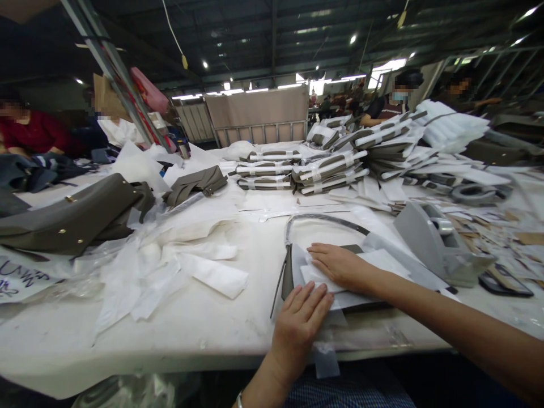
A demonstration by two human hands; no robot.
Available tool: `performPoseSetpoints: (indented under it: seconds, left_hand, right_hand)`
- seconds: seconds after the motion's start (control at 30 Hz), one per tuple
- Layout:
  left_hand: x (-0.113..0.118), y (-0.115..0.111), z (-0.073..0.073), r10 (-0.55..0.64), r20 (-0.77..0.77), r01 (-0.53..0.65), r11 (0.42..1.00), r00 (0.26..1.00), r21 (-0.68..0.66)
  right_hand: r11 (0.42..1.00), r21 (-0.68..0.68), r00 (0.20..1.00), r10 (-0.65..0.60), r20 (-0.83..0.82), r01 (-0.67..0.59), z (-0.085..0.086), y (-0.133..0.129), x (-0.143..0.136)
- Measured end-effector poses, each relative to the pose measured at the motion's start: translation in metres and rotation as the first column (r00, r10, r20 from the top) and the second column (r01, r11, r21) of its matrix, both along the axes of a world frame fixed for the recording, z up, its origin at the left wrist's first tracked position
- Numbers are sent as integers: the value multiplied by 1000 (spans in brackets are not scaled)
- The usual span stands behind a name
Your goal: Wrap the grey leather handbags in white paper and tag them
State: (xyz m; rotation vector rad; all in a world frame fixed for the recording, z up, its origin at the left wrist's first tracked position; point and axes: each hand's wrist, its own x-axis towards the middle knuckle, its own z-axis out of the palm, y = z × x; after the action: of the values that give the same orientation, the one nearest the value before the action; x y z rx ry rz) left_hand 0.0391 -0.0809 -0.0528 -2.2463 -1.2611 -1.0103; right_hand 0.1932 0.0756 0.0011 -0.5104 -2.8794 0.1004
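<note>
A dark grey-green bag lies flat near the table's front edge, its wrapped strap arching behind it. White sheets and translucent film cover most of the bag. My left hand rests at the near left part of the bag, fingers stretched out on the white sheet. Farther back, my right hand lies flat on the same white covering, reaching in from the right with its fingers pointing left. Neither hand grips anything.
A grey tape dispenser and a phone-like black object are at right. Wrapped bags are stacked behind. Unwrapped bags and loose paper lie left. Other people are around the table.
</note>
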Motion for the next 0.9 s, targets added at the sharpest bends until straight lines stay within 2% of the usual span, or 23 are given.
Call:
performPoseSetpoints:
  seconds: [0.1,0.2,0.3,0.4,0.5,0.6,0.67,0.8,0.9]
  left_hand:
    - [-3,3,1,-25,14,26,999,1000,-27]
    - [-7,9,2,-60,15,61,995,998,-85]
    - [-12,14,2,-82,33,86,989,996,-122]
    - [-14,18,4,-105,55,112,984,993,-140]
    - [-15,19,6,-121,59,129,979,991,-158]
    - [-15,19,7,-124,38,128,979,992,-157]
    - [-16,19,8,-127,16,128,979,992,-157]
    - [-16,20,9,-140,-8,138,982,990,-130]
    - [-16,20,9,-137,-20,135,985,990,-107]
  right_hand:
    - [994,96,995,52,-88,-44,-2,-14,22]
    - [997,58,980,-33,-195,45,2,-35,41]
    - [994,21,935,-98,-340,112,0,-68,58]
    - [996,89,916,38,-399,-2,-14,-108,67]
    - [988,139,935,114,-336,-70,-40,-136,60]
    - [987,159,938,76,-338,-23,-62,-143,43]
    - [986,166,913,65,-403,3,-68,-139,35]
    - [993,120,841,60,-538,6,-59,-134,29]
    - [997,76,833,46,-552,-5,-52,-139,35]
